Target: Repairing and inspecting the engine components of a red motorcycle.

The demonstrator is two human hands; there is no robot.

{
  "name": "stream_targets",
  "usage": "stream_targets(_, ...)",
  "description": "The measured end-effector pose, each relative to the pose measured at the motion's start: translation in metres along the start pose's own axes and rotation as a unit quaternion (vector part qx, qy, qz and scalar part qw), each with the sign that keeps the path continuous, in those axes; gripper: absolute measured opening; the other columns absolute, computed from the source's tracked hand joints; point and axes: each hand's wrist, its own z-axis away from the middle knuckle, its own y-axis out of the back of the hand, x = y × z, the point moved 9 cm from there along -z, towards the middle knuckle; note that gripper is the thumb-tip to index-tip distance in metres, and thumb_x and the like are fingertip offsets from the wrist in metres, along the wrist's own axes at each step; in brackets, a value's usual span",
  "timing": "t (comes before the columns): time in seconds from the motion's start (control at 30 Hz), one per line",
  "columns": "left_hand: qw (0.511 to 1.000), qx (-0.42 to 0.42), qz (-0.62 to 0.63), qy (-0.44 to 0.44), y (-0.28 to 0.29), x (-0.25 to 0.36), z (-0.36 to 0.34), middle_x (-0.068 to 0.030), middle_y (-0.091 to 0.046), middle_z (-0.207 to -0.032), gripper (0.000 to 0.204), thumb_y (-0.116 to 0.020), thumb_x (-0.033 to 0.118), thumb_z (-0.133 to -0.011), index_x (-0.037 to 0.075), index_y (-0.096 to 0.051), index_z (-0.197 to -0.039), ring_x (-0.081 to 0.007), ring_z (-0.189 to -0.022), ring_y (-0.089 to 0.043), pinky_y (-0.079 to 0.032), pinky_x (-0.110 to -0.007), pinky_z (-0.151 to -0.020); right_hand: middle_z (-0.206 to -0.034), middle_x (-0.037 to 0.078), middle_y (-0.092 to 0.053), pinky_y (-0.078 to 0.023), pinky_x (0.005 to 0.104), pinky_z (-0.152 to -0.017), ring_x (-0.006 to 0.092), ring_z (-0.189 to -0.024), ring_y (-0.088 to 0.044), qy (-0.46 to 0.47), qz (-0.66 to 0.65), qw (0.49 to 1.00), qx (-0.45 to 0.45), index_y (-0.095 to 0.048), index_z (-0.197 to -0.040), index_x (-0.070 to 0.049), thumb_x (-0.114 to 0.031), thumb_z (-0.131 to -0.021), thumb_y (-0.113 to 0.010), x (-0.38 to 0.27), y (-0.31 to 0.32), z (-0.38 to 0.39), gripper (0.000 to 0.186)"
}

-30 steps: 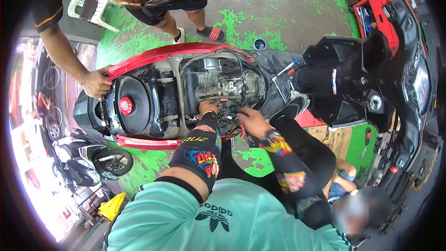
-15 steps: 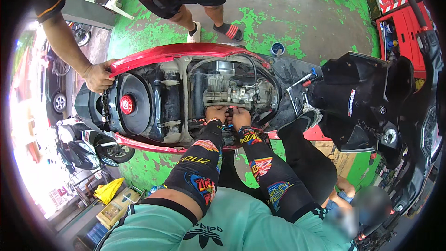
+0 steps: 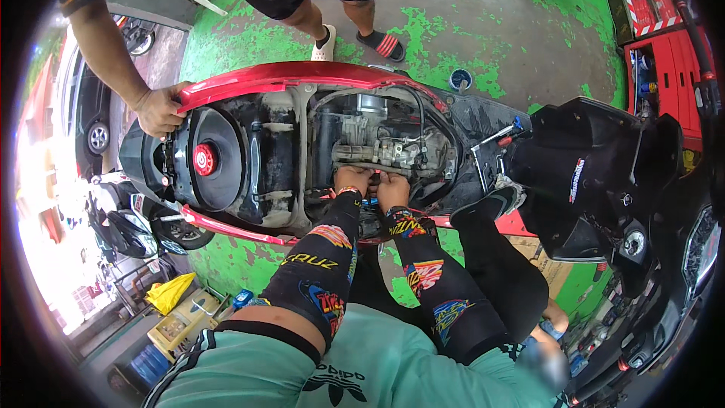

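Observation:
A scooter with red side panels [image 3: 317, 72] lies across the view, its seat off and its engine [image 3: 389, 153] exposed. Both my hands reach into the near side of the engine bay. My left hand [image 3: 353, 179] has its fingers curled inward beside the metal engine parts. Close on its right, my right hand [image 3: 392, 191] is closed, thumb and fingers pinched together. Their fingertips nearly meet, and whatever they grip is hidden behind the fingers. A bit of blue shows just below, between the hands. To the left sits a red fuel cap [image 3: 203, 159] on a round black cover.
A co-worker's hand [image 3: 160, 109] rests on the scooter's rear left. Wrenches and a blue-ended tool [image 3: 495, 136] lie on the footboard. Beyond the scooter stands a blue cup [image 3: 461, 79]. A red cabinet [image 3: 664, 91] is at far right. My foot [image 3: 502, 200] is on the footboard.
My hands stay in the same part of the engine bay, and the fingers have drawn slightly closer together. The dark piece glimpsed between them is now covered. The view has shifted a little.

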Motion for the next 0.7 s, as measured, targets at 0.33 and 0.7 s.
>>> stream_targets(0.33, 0.998, 0.009, -0.064, -0.013, 0.005, 0.037, 0.022, -0.0159, -0.074, -0.074, 0.026, -0.08, 0.017, -0.082, -0.008, -0.075, -0.088, -0.0191, -0.06, -0.07, -0.056, -0.033, -0.058, -0.097, 0.019, -0.069, -0.061, 0.0358, -0.057, 0.0292, -0.071, -0.072, -0.229, -0.311, 0.906, -0.171, -0.057, -0.115, 0.007, -0.018, -0.104, -0.048, 0.074, -0.04, -0.018, 0.029)
stream_targets(0.7, 0.999, 0.006, -0.032, 0.015, 0.01, 0.026, 0.018, -0.0124, -0.071, -0.068, 0.03, -0.083, 0.018, -0.082, -0.01, -0.072, -0.084, -0.0154, -0.053, -0.065, -0.051, -0.031, -0.049, -0.107, 0.013, -0.067, -0.059, 0.0351, -0.067, 0.0251, -0.082, -0.068, -0.248, -0.383, 0.869, -0.193, -0.054, -0.125, -0.001, -0.017, -0.106, -0.039, 0.064, -0.047, -0.003, 0.029)
